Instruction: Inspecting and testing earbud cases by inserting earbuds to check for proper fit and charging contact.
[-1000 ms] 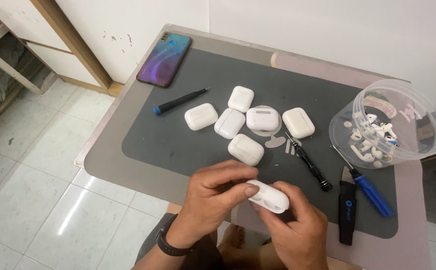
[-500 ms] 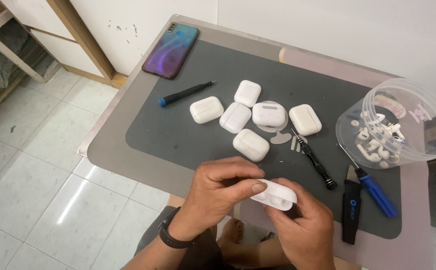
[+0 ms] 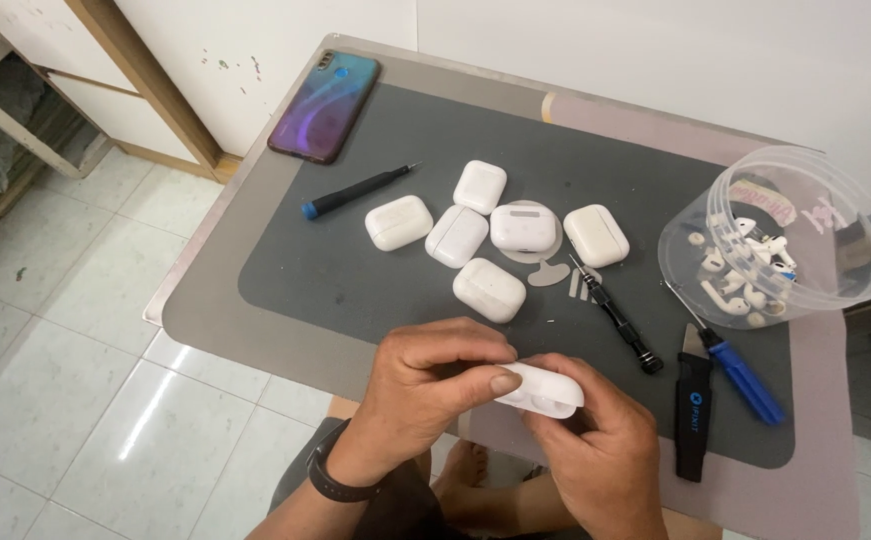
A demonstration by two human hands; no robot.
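Left hand [image 3: 433, 385] and right hand [image 3: 595, 440] meet (fingers curled, thumbs forward).

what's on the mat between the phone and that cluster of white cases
In the head view, one thing: a black screwdriver with a blue end lies on the grey mat, between the phone and the cluster of white cases.

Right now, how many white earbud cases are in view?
7: six on the grey mat, at; one held in both hands.

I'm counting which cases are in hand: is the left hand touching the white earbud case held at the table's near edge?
Touching. The head view shows the left hand thumb pressed on the white earbud case, which the right hand cradles from below.
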